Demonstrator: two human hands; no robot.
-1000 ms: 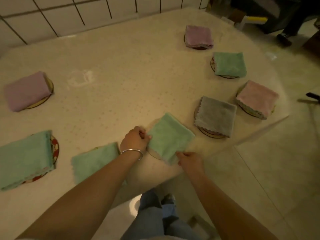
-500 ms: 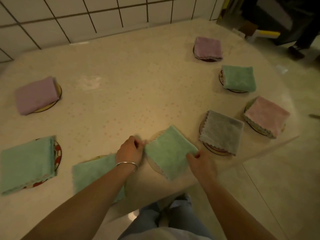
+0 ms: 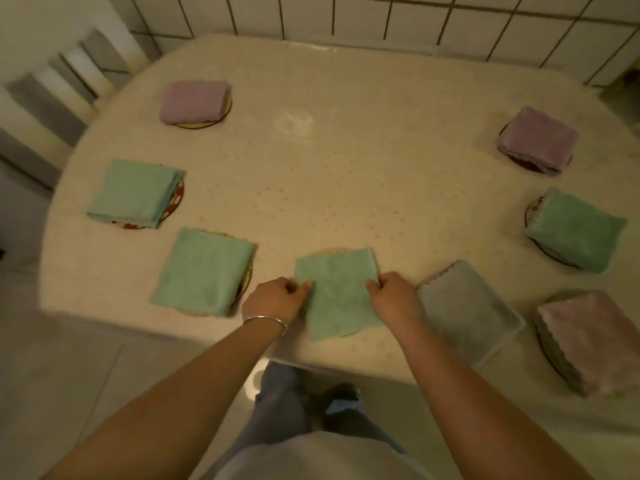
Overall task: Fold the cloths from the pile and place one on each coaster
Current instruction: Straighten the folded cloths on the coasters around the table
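A folded green cloth [image 3: 337,292] lies over a coaster [image 3: 329,251] at the table's near edge, only the coaster's far rim showing. My left hand [image 3: 275,299], with a bangle on the wrist, pinches the cloth's left edge. My right hand [image 3: 393,297] pinches its right edge. Several other folded cloths sit on coasters around the table: green [image 3: 204,271], green [image 3: 135,192], purple [image 3: 194,100], purple [image 3: 538,140], green [image 3: 576,230], grey [image 3: 467,310] and pink [image 3: 592,337].
The oval table [image 3: 346,174] has a pale dotted covering and stands against a white tiled wall [image 3: 381,15]. A chair back [image 3: 65,74] stands at the far left. My legs and shoes [image 3: 311,400] show below the table's near edge.
The view has swung left, so the table's left side now shows. The green cloth has turned square to me, and both hands now hold its side edges.
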